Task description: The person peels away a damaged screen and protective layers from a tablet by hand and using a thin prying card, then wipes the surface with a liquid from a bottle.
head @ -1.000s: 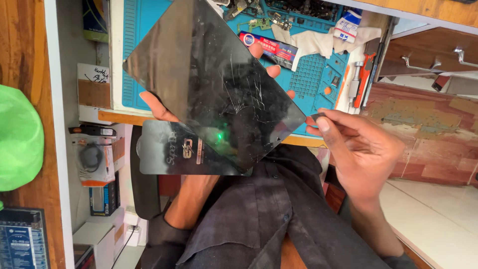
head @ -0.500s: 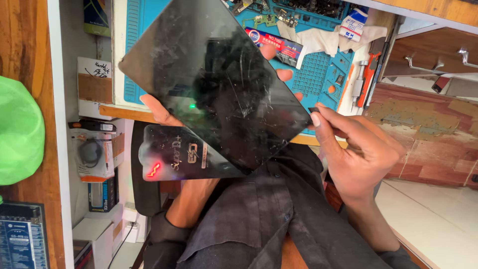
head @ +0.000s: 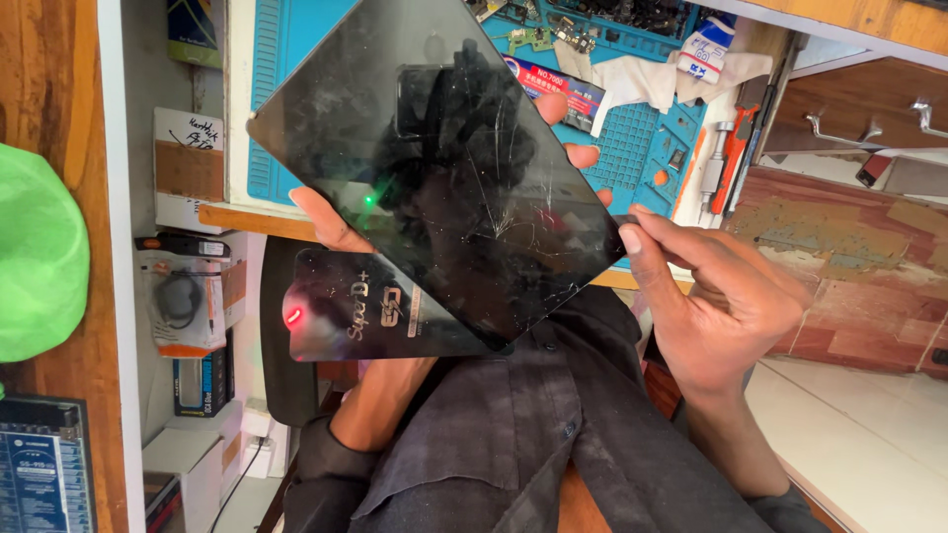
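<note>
Tablet [head: 434,168], dark and scratched, held tilted above the lap, in front of the table [head: 247,212]. Far left, a green cap [head: 39,257]; next, boxes [head: 188,296] on shelves. Left hand [head: 331,222] under the tablet, mostly hidden, thumb curled over the lower left edge, fingertips [head: 583,156] showing past the far edge; also pinning a dark packet [head: 365,316] beneath. Behind, a blue mat [head: 642,138] with small parts, a white cloth [head: 642,79], an orange tool [head: 736,148]. Right hand [head: 731,306] closed, pinching the tablet's right corner between thumb and forefinger.
</note>
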